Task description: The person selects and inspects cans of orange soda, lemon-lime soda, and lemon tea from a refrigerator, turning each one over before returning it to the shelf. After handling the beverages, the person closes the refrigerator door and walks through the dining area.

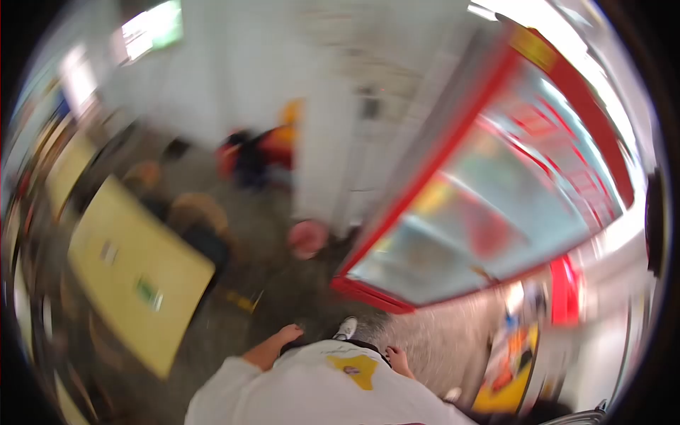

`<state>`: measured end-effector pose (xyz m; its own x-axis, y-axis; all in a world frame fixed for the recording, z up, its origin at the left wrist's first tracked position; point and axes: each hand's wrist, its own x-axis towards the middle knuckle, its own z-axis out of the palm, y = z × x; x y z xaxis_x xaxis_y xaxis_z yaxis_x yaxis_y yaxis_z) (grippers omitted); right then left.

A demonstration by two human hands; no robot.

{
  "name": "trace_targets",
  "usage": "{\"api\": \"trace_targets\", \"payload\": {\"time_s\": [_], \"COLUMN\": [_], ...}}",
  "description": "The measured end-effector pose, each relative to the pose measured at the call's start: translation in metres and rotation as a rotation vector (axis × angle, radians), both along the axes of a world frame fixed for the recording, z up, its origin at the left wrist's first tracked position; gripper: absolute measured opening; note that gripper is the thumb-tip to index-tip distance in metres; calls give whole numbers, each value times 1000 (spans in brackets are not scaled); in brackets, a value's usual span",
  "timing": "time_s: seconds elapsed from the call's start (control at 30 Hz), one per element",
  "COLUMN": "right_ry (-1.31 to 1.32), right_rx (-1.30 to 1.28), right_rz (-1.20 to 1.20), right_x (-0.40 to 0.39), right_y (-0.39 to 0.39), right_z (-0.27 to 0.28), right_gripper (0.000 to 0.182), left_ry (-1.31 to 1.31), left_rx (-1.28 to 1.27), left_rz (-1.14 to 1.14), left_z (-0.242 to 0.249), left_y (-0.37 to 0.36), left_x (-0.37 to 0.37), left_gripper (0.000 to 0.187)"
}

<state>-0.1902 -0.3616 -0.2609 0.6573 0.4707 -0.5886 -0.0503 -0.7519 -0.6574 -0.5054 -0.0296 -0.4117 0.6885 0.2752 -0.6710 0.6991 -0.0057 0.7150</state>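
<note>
Bright indoor light glares at upper right; heavy motion blur smears everything, fisheye edges curve into black

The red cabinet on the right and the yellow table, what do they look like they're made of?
The red cabinet seems to have a glossy painted or plastic frame around glass panes, since they shine and show blurred goods behind. The yellow table looks like smooth, matte laminate or painted board; motion blur leaves it uncertain.

A yellow table (134, 273) stands left, a red-framed glass-door cooler (489, 191) right, both blurred.
</note>
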Motion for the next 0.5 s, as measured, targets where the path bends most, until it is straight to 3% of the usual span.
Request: {"api": "trace_targets", "payload": {"time_s": [0.03,0.07,0.1,0.13,0.17,0.2,0.23,0.27,0.33,0.37,0.43,0.5], "right_ry": [-56,-29,-39,-41,-13,-6,-8,-20,-52,-55,-110,-71], "right_rx": [49,23,77,135,118,90,70,58,36,34,45,-1], "right_rz": [40,220,346,450,575,682,768,838,973,1028,1098,1132], "right_x": [4,15,35,51,54,52,50,55,48,41,23,-6], "right_y": [8,7,3,18,47,70,90,111,156,178,223,261], "right_z": [-4,-33,-75,-96,-92,-77,-60,-52,-19,-9,3,23], "right_gripper": [35,35,35,35,35,35,34,34,34,34,35,35], "left_ry": [77,413,345,343,246,138,337,292,178,182,-72,35], "left_rx": [262,139,203,-21,-141,-242,44,493,233,225,283,270], "left_rz": [-286,102,144,187,381,551,438,400,1198,1253,1775,1839], "left_z": [-39,46,53,23,1,19,36,43,80,84,83,57], "left_y": [-21,-47,-63,-71,-78,-82,-78,-80,-90,-98,-114,-142], "left_x": [-58,-97,-139,-178,-211,-241,-250,-264,-279,-278,-279,-269], "left_gripper": [55,60,50,39,32,28,29,32,30,30,29,32]}}
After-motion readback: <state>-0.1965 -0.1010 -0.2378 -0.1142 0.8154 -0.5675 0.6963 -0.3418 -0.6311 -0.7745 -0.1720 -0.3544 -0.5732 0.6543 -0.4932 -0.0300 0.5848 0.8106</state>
